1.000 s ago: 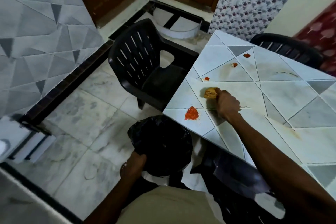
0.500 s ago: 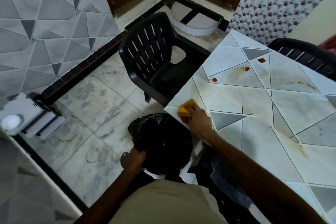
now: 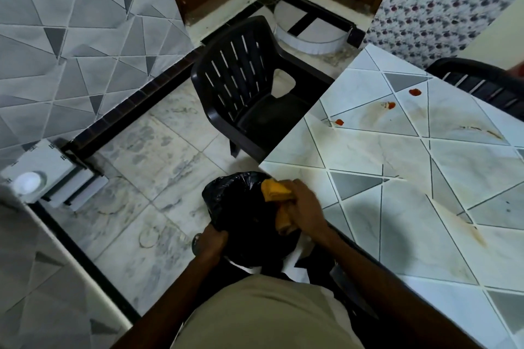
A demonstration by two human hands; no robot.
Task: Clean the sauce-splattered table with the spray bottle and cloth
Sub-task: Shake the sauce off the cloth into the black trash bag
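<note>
Orange folded cloth (image 3: 276, 193) was bunched in right hand (image 3: 307, 207), fingers curled round it, just off near-left corner of white-and-grey tiled table (image 3: 397, 164), over black bag-lined bin (image 3: 235, 207). Left hand (image 3: 211, 241) gripped bag's rim on bin's side away from table. Small red sauce spots (image 3: 414, 91) lay on table's far part, well apart from cloth. Brownish smear (image 3: 479, 235) streaked table's near part. Black slatted plastic chair (image 3: 246, 85) stood beside table's far-left edge.

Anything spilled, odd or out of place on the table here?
Yes. Three red sauce blobs sit near the table's far corner, with brownish smears across its tiles. The right hand holds the orange cloth over the black bin bag, off the table.
</note>
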